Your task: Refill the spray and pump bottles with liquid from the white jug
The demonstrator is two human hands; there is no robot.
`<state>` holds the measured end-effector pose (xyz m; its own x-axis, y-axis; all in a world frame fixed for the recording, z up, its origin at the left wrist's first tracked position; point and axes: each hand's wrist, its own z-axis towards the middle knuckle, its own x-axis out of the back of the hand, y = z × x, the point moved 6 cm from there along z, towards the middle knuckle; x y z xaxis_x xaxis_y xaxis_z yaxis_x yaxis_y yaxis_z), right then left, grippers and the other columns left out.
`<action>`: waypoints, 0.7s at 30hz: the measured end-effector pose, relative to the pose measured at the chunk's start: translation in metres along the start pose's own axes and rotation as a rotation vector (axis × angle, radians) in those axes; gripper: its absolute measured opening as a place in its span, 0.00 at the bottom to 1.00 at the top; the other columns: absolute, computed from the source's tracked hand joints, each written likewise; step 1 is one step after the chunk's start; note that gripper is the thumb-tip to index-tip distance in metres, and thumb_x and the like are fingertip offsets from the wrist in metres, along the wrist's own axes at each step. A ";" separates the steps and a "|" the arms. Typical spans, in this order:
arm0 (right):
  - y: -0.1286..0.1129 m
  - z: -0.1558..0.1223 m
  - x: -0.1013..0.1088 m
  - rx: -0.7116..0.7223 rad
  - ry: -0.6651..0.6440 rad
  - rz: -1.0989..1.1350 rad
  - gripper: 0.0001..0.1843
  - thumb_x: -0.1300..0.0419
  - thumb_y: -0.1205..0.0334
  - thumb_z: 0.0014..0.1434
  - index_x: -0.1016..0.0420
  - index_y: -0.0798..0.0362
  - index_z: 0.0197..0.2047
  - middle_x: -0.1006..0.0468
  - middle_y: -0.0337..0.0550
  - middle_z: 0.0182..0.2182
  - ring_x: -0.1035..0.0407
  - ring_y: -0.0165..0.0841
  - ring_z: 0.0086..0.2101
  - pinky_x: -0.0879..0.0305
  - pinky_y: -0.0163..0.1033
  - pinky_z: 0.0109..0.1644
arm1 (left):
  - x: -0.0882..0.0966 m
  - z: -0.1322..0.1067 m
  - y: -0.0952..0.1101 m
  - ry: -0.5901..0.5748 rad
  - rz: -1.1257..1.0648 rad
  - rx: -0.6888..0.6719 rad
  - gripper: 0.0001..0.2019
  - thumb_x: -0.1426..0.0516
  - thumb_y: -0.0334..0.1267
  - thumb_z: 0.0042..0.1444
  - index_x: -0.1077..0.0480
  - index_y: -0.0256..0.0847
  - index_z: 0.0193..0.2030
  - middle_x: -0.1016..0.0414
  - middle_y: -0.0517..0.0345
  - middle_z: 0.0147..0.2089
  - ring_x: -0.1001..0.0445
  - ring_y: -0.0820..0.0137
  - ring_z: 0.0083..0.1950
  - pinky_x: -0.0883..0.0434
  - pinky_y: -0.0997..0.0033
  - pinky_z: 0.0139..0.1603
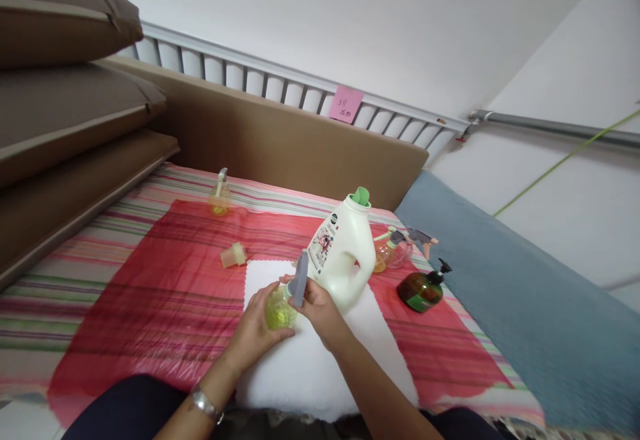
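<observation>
My left hand (255, 330) is wrapped round a small yellow-green spray bottle (278, 310) held over a white cloth (320, 367). My right hand (317, 307) grips the bottle's grey trigger sprayer head (300, 279) at the top. Right behind my hands stands a large white detergent jug (343, 250) with a green pour spout and no cap on it. A cream-coloured cap (234, 255) lies on its side on the red plastic sheet (150, 280) to the left.
Another small yellow spray bottle (220, 195) stands at the back. An orange spray bottle (393, 250) and a dark green pump bottle (421, 290) lie right of the jug. Brown cushions (60, 93) are stacked on the left, a grey-blue blanket (515, 307) on the right.
</observation>
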<state>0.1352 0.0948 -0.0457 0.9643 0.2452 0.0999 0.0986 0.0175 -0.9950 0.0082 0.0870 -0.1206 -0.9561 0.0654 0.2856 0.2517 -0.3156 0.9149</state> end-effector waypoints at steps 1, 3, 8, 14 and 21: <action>0.001 0.000 0.000 0.004 0.022 0.011 0.20 0.35 0.55 0.48 0.29 0.50 0.44 0.25 0.46 0.45 0.33 0.40 0.49 0.39 0.49 0.56 | 0.000 0.000 0.001 -0.010 -0.001 -0.004 0.40 0.33 0.39 0.40 0.44 0.44 0.61 0.36 0.46 0.60 0.38 0.55 0.62 0.41 0.49 0.62; 0.004 0.001 0.001 0.014 0.093 0.014 0.20 0.32 0.57 0.45 0.29 0.51 0.41 0.24 0.46 0.43 0.33 0.41 0.48 0.41 0.51 0.56 | 0.000 0.001 0.002 -0.016 -0.003 -0.003 0.40 0.33 0.39 0.40 0.43 0.45 0.61 0.36 0.46 0.60 0.38 0.55 0.62 0.41 0.48 0.62; 0.005 -0.004 -0.005 0.031 0.080 0.048 0.21 0.36 0.55 0.50 0.29 0.50 0.47 0.26 0.47 0.48 0.33 0.41 0.49 0.39 0.49 0.56 | -0.001 0.000 -0.003 0.010 -0.013 0.016 0.41 0.32 0.38 0.39 0.43 0.45 0.61 0.36 0.47 0.60 0.39 0.55 0.62 0.42 0.47 0.63; 0.007 -0.005 -0.006 0.046 0.099 0.060 0.18 0.38 0.56 0.52 0.28 0.50 0.46 0.24 0.44 0.46 0.33 0.41 0.49 0.39 0.49 0.56 | -0.002 -0.001 -0.005 0.021 -0.003 -0.030 0.40 0.33 0.39 0.42 0.45 0.45 0.61 0.36 0.46 0.60 0.39 0.55 0.62 0.41 0.48 0.63; 0.008 -0.004 -0.013 0.104 0.236 -0.025 0.16 0.40 0.59 0.51 0.27 0.52 0.45 0.23 0.44 0.42 0.31 0.41 0.44 0.36 0.45 0.51 | -0.004 -0.001 -0.017 0.038 -0.020 -0.081 0.37 0.35 0.43 0.45 0.47 0.45 0.61 0.37 0.45 0.61 0.38 0.54 0.62 0.40 0.48 0.62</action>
<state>0.1242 0.0876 -0.0551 0.9937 0.0111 0.1117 0.1095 0.1237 -0.9863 0.0080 0.0906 -0.1375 -0.9663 0.0368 0.2548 0.2208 -0.3904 0.8938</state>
